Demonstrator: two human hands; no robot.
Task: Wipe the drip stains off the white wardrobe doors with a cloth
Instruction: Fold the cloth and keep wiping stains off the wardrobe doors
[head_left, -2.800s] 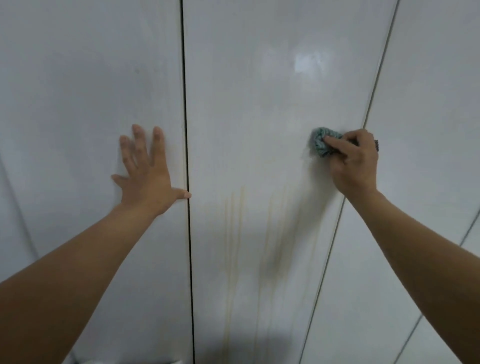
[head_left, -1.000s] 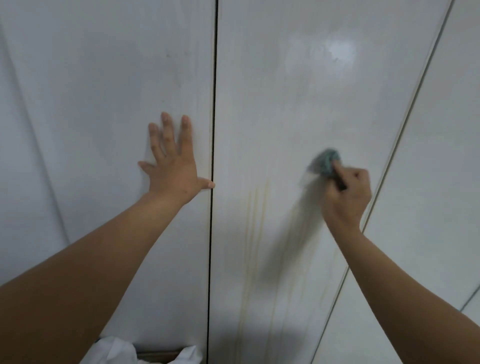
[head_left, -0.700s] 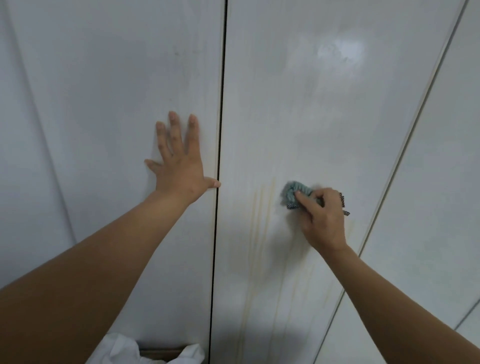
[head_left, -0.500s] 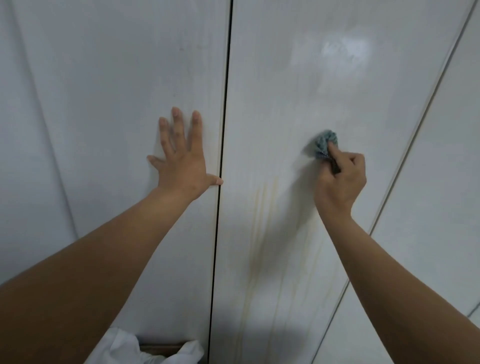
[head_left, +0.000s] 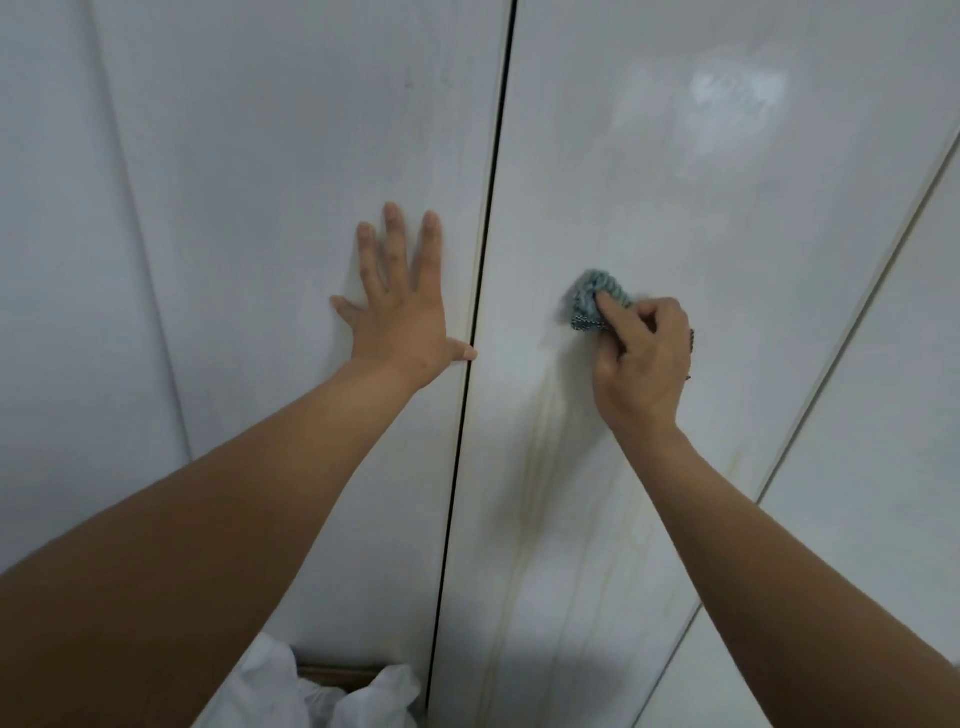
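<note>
1. Gripping a crumpled blue-green woven cloth (head_left: 592, 299) in the right hand (head_left: 641, 364), fingers curled round it and forefinger on top, pressing it against the glossy white wardrobe door (head_left: 727, 270) just right of the dark vertical gap (head_left: 478, 291) between two doors.
2. Bracing with the left hand (head_left: 400, 312): fingers straight and spread, flat on the door just left of that gap, thumb tip at its edge, holding nothing.
3. Looks clean above the cloth, right of the gap (only a bright patch of glare (head_left: 737, 104) high up, no streaks to make out).
4. Left to wipe, by the look of it: faint yellowish-brown drip stains (head_left: 535, 457) running down right of the gap, from just below the right hand to the bottom of the view, with fainter streaks farther right.
5. Judged part-way through: upper stretch done, long lower runs not yet cleared.
6. Bottom, left of the gap: a crumpled white plastic bag (head_left: 322, 691).
</note>
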